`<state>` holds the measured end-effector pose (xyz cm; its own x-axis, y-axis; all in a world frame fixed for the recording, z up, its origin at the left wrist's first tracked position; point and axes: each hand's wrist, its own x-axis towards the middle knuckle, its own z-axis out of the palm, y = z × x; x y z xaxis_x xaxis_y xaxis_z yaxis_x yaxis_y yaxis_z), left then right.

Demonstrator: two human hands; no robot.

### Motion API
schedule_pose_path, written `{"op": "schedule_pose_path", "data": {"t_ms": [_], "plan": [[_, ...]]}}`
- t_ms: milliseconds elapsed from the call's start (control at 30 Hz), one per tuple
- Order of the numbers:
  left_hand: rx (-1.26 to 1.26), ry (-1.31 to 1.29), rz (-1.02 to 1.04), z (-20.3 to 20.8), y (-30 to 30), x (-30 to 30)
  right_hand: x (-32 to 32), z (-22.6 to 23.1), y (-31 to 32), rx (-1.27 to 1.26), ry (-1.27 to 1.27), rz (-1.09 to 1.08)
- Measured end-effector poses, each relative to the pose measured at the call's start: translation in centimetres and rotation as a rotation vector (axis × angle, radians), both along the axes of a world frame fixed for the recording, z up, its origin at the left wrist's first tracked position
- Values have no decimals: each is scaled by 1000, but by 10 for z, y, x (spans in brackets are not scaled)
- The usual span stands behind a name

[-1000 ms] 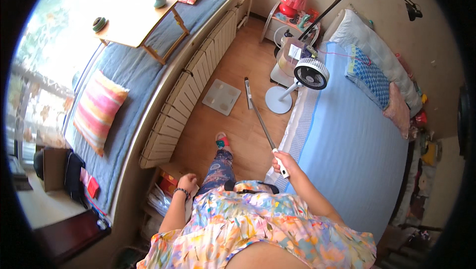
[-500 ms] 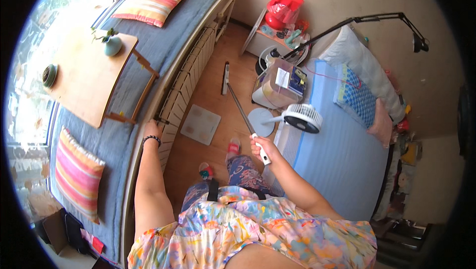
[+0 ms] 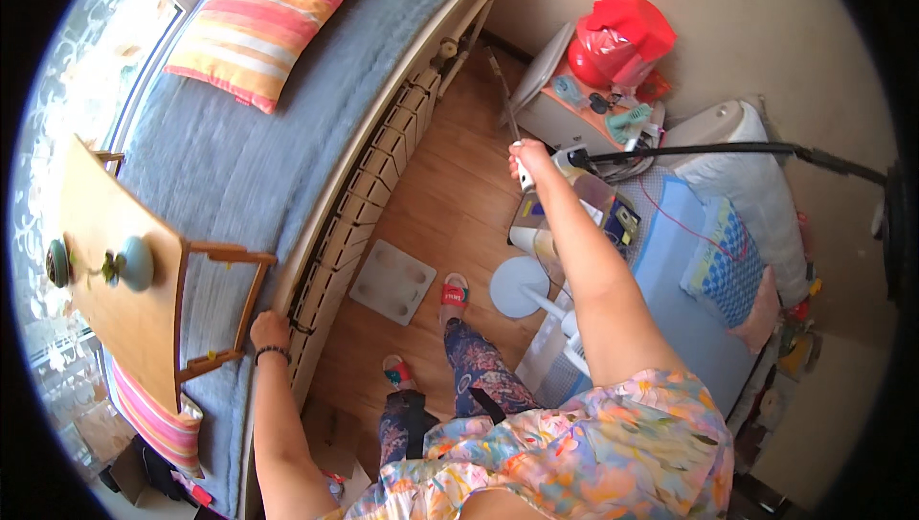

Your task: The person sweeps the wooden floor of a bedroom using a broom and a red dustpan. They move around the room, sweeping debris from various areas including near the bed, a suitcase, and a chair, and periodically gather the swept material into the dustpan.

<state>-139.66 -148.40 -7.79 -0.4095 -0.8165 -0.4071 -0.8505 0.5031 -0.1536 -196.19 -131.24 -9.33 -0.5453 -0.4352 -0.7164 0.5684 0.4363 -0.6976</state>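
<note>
My right hand (image 3: 532,162) is wrapped round the white grip of a long-handled flat mop (image 3: 525,175), my arm stretched well forward. Its thin pole points away over the wooden floor toward the far gap between the radiator and the bedside cabinet. The slim mop head is seen nearly edge-on there and hard to make out. On the left, my left hand (image 3: 270,330), with a dark bead bracelet on the wrist, is closed at the edge of the padded window seat (image 3: 321,89), above the radiator (image 3: 369,180). Its fingertips are hidden.
A bathroom scale (image 3: 393,281) lies on the floor. To the right stand a white fan (image 3: 520,287), a clear storage box (image 3: 598,196), a cluttered cabinet (image 3: 541,116) and a bed (image 3: 670,319). A black lamp arm (image 3: 708,148) crosses above. A small wooden table (image 3: 129,271) stands on the seat.
My right arm has reached farther forward, carrying the flat mop from mid-floor toward the far wall. The view has shifted forward; my left hand stays at the seat edge.
</note>
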Motion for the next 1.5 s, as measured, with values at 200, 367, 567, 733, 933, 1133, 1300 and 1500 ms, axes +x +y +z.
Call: {"op": "schedule_pose_path", "data": {"t_ms": [200, 367, 567, 733, 933, 1133, 1300, 1500], "plan": [[42, -71, 103, 9, -3, -26, -115, -74, -54, 352, 303, 248], [18, -81, 88, 6, -7, -33, -130, -105, -86, 497, 344, 406], [6, -111, 87, 5, -8, -34, -89, -124, -58, 551, 438, 383], [54, -90, 37, 12, -4, -34, -44, -125, -40, 493, 276, 231], [2, -92, 15, 7, -1, -28, 25, -92, -42, 447, 127, 188], [-17, -50, -71, 3, -2, -22, 77, -78, 6, 493, 110, 287], [86, -122, 52, 0, -4, -18, 144, -33, 104, 462, 121, 491], [79, -84, 51, 8, -6, -24, 96, 80, 200, 404, 128, 729]]}}
